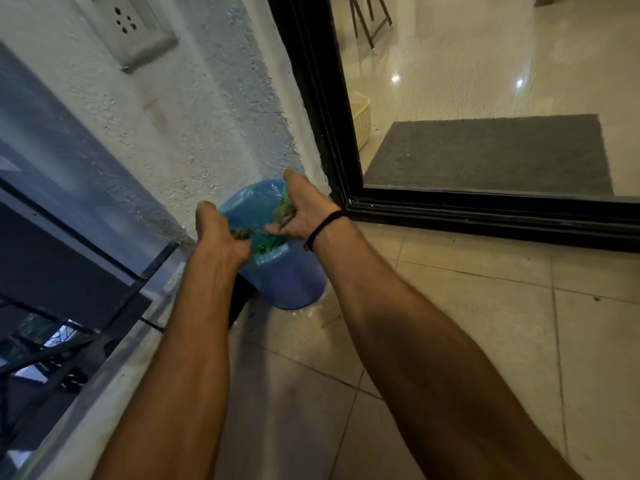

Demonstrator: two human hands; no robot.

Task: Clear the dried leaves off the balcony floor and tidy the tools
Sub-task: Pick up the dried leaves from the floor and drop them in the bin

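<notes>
Head view, one entry: we log two bare hands over a round blue plastic bin (287,285) lined with a thin blue plastic bag (256,199). The bin stands on the pale tiled balcony floor (467,323), in the corner where the rough white plaster wall (194,116) meets the black sliding-door frame (325,109). Grip: the left hand (221,230) has its fingers curled down around a clump of crumbled brown-green dried leaves (242,234). The right hand (301,211), with a black cord band (325,226) at the wrist, clutches a second clump, thumb lifted toward the wall. Position of the item: both clumps sit within the span of the bin's mouth, under the palms and between the two hands, with more leaf litter lying in the bag beneath them; we cannot tell how deep it lies. Hazards, as we judge them: brittle fragments may sift between the fingers and drop outside the rim, most likely over the near edge. The loose bag may slip inward if a wrist drags it. The bin, probably light, may tip if we lean on its rim. Dark specks (596,298) on the tiles suggest that the floor is not yet clean.
</notes>
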